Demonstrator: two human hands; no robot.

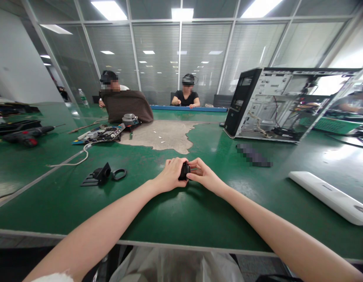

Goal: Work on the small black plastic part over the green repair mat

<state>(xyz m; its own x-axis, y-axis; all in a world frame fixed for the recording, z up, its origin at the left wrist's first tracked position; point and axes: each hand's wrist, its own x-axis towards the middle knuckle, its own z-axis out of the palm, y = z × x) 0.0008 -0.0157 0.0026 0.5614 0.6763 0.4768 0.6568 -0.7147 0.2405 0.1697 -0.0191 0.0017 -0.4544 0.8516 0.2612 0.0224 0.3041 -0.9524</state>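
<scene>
Between my hands, just above the green table (169, 223), is a small black part (184, 171) with a round face on its right side; its exact kind does not show. My left hand (171, 173) wraps round it from the left. From the right, my right hand (203, 174) pinches its round end with thumb and fingertips. To the left on the table lie a black bracket-like piece (100, 174) with a round opening and flat prongs, and a black ring (119, 174) beside it.
An open computer case (246, 102) stands back right. A white elongated device (331, 197) lies at the right, a blurred dark object (253, 154) nearer the middle. Circuit boards (100, 134), a cable (81, 158) and a power drill (30, 136) lie left. Two people (185, 96) sit across.
</scene>
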